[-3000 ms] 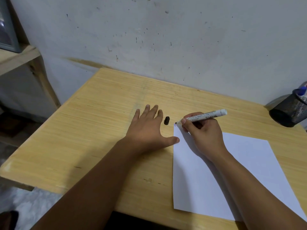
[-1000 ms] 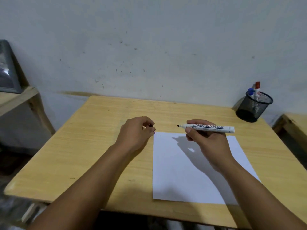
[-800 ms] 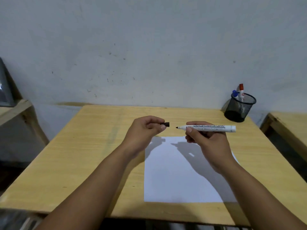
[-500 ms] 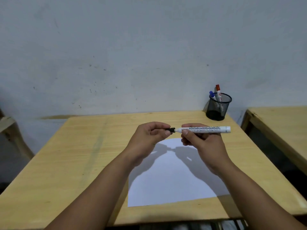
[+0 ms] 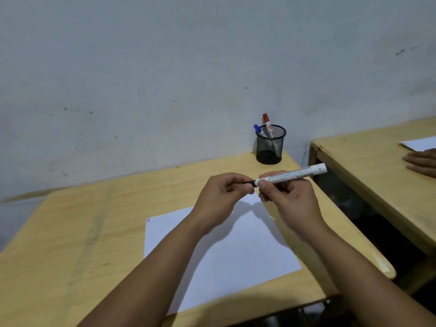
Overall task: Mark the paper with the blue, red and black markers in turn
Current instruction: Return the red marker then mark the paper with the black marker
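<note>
I hold the black marker (image 5: pixel 297 173) level above the table, its white barrel gripped in my right hand (image 5: pixel 286 199). My left hand (image 5: pixel 220 197) pinches the black cap (image 5: pixel 252 183), which sits on the marker's tip. Below both hands lies the white paper (image 5: pixel 236 251) with small marks (image 5: pixel 148 220) at its far left corner. The blue marker (image 5: pixel 258 131) and the red marker (image 5: pixel 267 123) stand in a black mesh cup (image 5: pixel 270 145) at the table's far right corner.
The wooden table (image 5: pixel 70 244) butts against a grey wall. A second table (image 5: pixel 368 156) stands to the right across a dark gap, with another person's hand (image 5: pixel 422 161) and a sheet (image 5: pixel 420 143) on it.
My left hand picked the cap off the table and pushed it onto the marker's tip. The marker lifted off the paper. My view swung to the right, bringing the cup and second table in.
</note>
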